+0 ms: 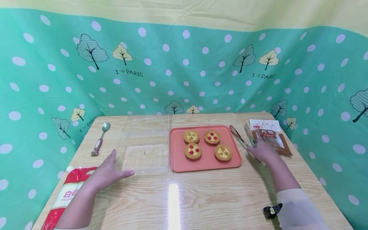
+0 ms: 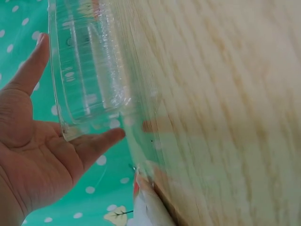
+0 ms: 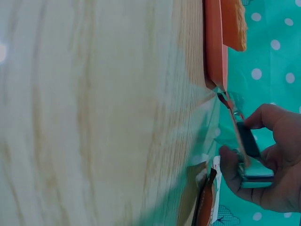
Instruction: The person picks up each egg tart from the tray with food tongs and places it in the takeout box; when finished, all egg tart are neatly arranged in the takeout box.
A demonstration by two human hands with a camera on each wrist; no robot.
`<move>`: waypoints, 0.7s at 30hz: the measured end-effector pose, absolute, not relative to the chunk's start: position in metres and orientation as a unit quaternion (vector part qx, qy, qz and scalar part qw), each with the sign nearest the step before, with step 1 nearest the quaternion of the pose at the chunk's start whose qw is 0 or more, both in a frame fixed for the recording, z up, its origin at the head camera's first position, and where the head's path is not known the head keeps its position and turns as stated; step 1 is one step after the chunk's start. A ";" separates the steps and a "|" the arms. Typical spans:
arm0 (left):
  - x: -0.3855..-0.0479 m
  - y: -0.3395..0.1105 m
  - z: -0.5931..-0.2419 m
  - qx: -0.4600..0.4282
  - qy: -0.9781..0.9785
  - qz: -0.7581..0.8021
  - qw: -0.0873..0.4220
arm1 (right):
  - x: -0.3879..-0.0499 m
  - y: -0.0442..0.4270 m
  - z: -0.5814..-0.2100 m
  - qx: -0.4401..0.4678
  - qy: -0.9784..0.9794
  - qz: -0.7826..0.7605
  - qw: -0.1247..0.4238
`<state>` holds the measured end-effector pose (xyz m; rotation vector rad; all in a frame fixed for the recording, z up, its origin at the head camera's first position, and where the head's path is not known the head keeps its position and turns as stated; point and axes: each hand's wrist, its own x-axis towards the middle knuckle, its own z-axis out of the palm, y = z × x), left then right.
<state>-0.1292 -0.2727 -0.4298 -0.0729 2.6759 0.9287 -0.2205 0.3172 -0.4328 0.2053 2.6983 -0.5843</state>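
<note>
My left hand (image 1: 105, 174) is at the front-left corner of a clear plastic box (image 1: 146, 156) with its lid lying back. Its thumb and fingers are spread around the box's side in the left wrist view; whether they touch it I cannot tell. Over on the right, my right hand (image 1: 263, 150) holds metal tongs (image 1: 238, 134), whose two arms spread apart toward the back. The right wrist view shows the fingers curled round the tongs' handle (image 3: 256, 179). A pink tray (image 1: 178, 163) carries several round tarts (image 1: 193, 151), some topped with red pieces, others with tan wedges.
At the back left lies a spoon (image 1: 100, 139) with a decorated handle. A red and white bag (image 1: 67, 191) lies at the left edge, partly behind my left arm. Brown and white packets (image 1: 283, 145) lie beyond my right hand. Dotted green cloth surrounds the wooden table (image 1: 218, 198).
</note>
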 end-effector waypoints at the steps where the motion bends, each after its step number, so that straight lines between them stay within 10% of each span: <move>1: -0.129 -0.273 -0.430 -0.026 0.932 0.326 0.154 | -0.220 0.318 -0.432 0.070 0.958 -0.213 0.180; 21: -0.127 -0.279 -0.430 -0.040 0.919 0.350 0.177 | -0.203 0.326 -0.398 0.035 0.973 -0.195 0.115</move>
